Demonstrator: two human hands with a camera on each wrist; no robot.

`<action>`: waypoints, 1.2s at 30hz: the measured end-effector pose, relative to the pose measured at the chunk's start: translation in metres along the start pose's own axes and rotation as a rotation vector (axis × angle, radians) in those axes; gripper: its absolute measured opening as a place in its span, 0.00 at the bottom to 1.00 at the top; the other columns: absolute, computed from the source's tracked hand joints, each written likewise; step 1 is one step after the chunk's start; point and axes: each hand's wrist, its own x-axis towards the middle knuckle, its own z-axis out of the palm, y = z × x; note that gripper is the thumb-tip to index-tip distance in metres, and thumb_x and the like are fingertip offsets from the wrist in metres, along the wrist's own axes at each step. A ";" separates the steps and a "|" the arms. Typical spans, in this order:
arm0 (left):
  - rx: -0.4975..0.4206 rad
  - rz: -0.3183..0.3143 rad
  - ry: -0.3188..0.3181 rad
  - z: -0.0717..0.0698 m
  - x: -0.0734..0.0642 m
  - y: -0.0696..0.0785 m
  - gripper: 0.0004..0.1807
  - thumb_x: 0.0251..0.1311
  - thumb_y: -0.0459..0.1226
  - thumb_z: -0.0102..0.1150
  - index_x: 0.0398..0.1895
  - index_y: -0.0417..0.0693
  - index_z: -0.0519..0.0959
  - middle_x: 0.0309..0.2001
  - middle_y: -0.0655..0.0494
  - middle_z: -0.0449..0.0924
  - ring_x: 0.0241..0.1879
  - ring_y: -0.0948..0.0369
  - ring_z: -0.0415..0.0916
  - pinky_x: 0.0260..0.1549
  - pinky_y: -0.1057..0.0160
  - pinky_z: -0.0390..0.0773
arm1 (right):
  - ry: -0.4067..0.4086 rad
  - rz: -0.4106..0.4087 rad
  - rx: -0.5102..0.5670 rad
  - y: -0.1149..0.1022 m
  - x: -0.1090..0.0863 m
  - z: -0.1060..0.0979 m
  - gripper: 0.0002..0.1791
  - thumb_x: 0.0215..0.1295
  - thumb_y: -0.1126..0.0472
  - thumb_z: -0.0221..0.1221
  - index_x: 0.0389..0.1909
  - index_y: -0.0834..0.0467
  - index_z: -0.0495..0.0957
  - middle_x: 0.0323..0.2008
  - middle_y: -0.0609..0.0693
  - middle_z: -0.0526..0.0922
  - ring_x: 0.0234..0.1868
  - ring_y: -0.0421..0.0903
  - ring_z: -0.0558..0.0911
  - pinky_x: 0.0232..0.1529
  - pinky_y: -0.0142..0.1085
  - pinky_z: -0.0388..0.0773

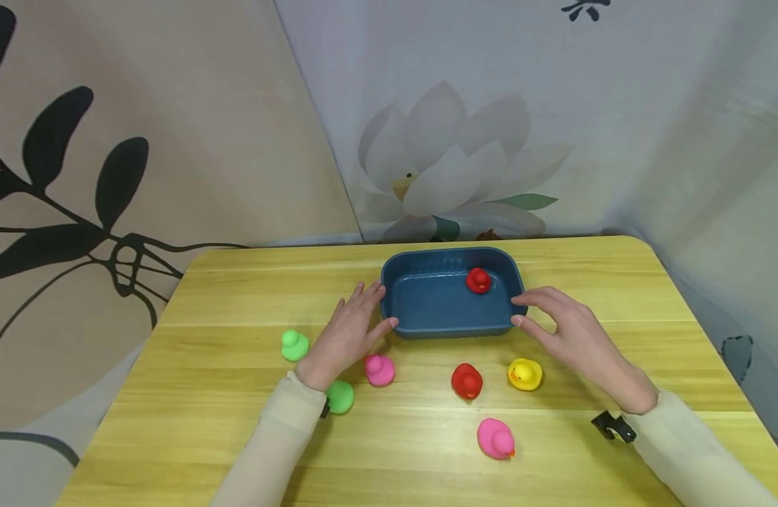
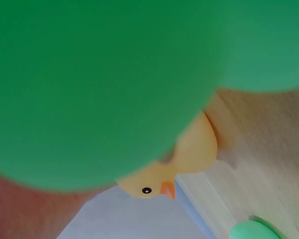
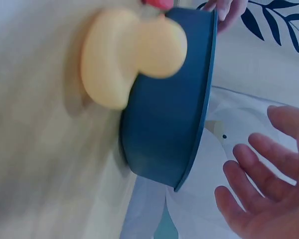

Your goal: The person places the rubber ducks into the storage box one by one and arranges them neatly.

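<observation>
A dark blue rectangular tub [image 1: 452, 325] stands at the table's back edge with a red rubber duck [image 1: 478, 280] inside. My left hand [image 1: 347, 334] is at its left end, fingertips and thumb right at the rim. At the opposite end is my right hand [image 1: 575, 338], fingers extended and thumb spread apart; the right wrist view shows its fingers loosely bent with nothing between them. Below the right hand sits a yellow duck [image 1: 524, 374]. A pink duck [image 1: 379, 370] lies beside the left wrist. A blurred green duck [image 2: 104, 89] fills much of the left wrist view.
Nearer me on the wooden table [image 1: 414, 465] are another red duck [image 1: 467, 382] and a second pink one [image 1: 497, 439]. Left of my left arm is a light green duck [image 1: 294, 345]; another green one [image 1: 341, 397] is partly covered by the wrist. Printed curtains [image 1: 236, 141] hang behind.
</observation>
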 end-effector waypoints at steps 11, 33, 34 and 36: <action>0.007 0.013 0.006 0.001 0.000 -0.002 0.40 0.75 0.56 0.54 0.80 0.41 0.61 0.81 0.46 0.55 0.81 0.46 0.45 0.74 0.34 0.51 | -0.032 0.121 0.072 -0.006 -0.033 0.000 0.19 0.69 0.54 0.68 0.57 0.56 0.84 0.54 0.54 0.85 0.56 0.59 0.82 0.55 0.60 0.78; -0.019 0.011 0.004 -0.001 -0.001 0.000 0.40 0.75 0.55 0.55 0.79 0.40 0.61 0.81 0.45 0.55 0.81 0.45 0.45 0.74 0.33 0.51 | -0.095 0.125 0.089 -0.003 -0.060 0.020 0.19 0.62 0.56 0.74 0.53 0.54 0.86 0.49 0.43 0.86 0.45 0.46 0.84 0.46 0.46 0.85; -0.020 0.010 0.004 -0.001 -0.001 0.000 0.40 0.75 0.55 0.55 0.79 0.40 0.61 0.81 0.45 0.55 0.81 0.45 0.45 0.74 0.33 0.51 | -0.097 0.131 0.089 -0.002 -0.060 0.020 0.19 0.62 0.56 0.74 0.53 0.54 0.86 0.48 0.43 0.86 0.45 0.45 0.84 0.46 0.45 0.84; -0.018 0.010 0.005 0.000 -0.001 0.000 0.40 0.75 0.55 0.55 0.79 0.40 0.62 0.81 0.45 0.55 0.81 0.45 0.46 0.74 0.33 0.51 | -0.105 0.146 0.089 -0.002 -0.061 0.021 0.19 0.61 0.56 0.75 0.52 0.54 0.86 0.48 0.42 0.86 0.43 0.44 0.83 0.45 0.42 0.84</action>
